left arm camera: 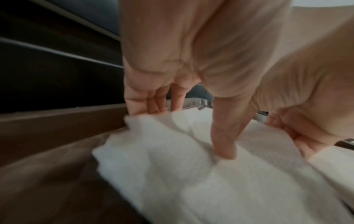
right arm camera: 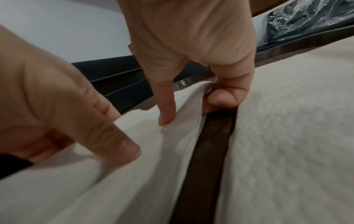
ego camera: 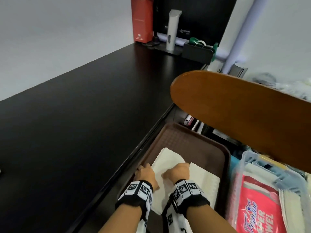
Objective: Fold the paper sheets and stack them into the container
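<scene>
A white paper sheet (ego camera: 166,163) lies in the brown tray (ego camera: 193,140), low in the head view. My left hand (ego camera: 144,172) holds its far left corner. In the left wrist view that hand (left arm camera: 185,128) has its thumb (left arm camera: 226,148) pressed on top of the sheet (left arm camera: 191,174) and its fingers (left arm camera: 145,104) curled behind the edge. My right hand (ego camera: 178,170) pinches the sheet's right edge. The right wrist view shows this hand (right arm camera: 193,109) with thumb above and fingers curled beneath the sheet (right arm camera: 134,174). A second white sheet (ego camera: 207,180) lies flat just to the right, apart by a strip of tray (right arm camera: 206,151).
A black table (ego camera: 84,106) runs along the tray's left side. A wooden board (ego camera: 244,111) overhangs the tray's far right. A clear plastic bin (ego camera: 244,162) holding a red paper towel pack (ego camera: 262,207) stands right of the tray. A red box (ego camera: 141,19) stands far back.
</scene>
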`<action>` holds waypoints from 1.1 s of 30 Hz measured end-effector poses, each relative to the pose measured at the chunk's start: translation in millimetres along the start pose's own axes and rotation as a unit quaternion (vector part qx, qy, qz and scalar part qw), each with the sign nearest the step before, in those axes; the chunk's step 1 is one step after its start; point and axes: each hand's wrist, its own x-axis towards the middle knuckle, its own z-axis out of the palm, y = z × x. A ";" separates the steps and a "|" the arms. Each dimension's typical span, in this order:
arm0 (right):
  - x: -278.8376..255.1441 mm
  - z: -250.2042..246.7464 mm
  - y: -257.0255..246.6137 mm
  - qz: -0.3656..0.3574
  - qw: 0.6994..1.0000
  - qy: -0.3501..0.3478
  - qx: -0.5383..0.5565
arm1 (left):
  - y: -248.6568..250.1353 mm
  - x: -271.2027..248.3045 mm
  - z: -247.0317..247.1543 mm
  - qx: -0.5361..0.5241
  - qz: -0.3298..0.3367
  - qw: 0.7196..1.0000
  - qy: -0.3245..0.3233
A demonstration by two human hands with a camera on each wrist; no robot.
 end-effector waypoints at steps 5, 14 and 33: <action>2.0 -2.4 -3.2 0.006 1.000 -0.029 -0.007 | 0.3 6.2 1.3 -0.003 -0.020 0.999 -0.032; -3.6 -30.3 -13.7 -0.073 0.948 -0.116 0.289 | 2.4 -19.3 -34.0 -0.209 0.065 0.975 0.024; -177.4 -3.4 -166.0 -0.402 0.819 -0.309 0.268 | -224.7 -153.7 -231.0 -0.262 0.093 0.945 0.174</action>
